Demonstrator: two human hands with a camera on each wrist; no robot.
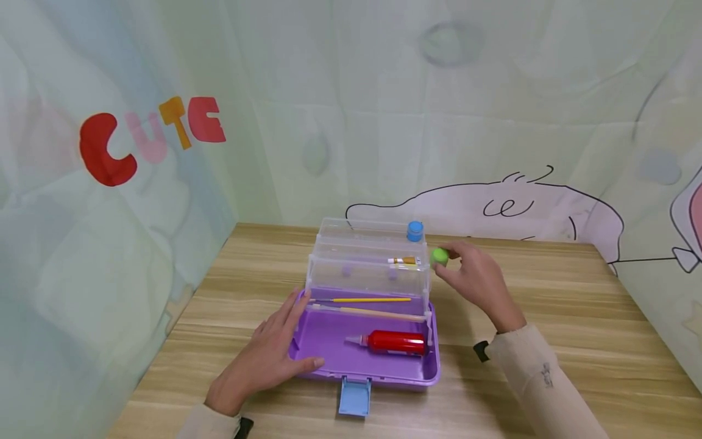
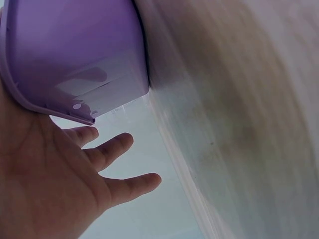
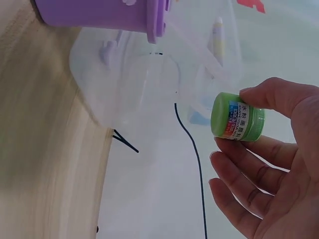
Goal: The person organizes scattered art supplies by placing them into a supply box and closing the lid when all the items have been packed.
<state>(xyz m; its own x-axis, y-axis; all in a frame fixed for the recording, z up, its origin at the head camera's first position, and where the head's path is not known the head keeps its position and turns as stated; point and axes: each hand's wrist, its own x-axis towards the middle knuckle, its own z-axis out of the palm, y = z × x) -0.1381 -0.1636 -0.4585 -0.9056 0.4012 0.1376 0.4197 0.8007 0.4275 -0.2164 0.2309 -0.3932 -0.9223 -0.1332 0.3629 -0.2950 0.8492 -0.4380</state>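
Note:
My right hand (image 1: 478, 277) pinches a small green paint jar (image 1: 439, 256) between thumb and fingers, just right of the clear stepped trays (image 1: 367, 279). The jar's printed label (image 3: 237, 119) shows in the right wrist view. My left hand (image 1: 269, 350) lies with fingers extended against the left rim of an opened purple box (image 1: 334, 361). Inside the box lies a red bottle (image 1: 397, 342) with a clear nozzle. Two paintbrushes, a yellow one (image 1: 373, 299) and a tan-handled one (image 1: 381, 314), span the box's width. A blue paint jar (image 1: 415, 231) stands in the rear tray.
A small paint tube (image 1: 404, 261) lies at the right of the middle tray. The box's blue latch (image 1: 354, 397) hangs over its front edge onto the wooden table (image 1: 548, 341). Behind stands a printed cloth backdrop (image 1: 329, 116), with another side at left.

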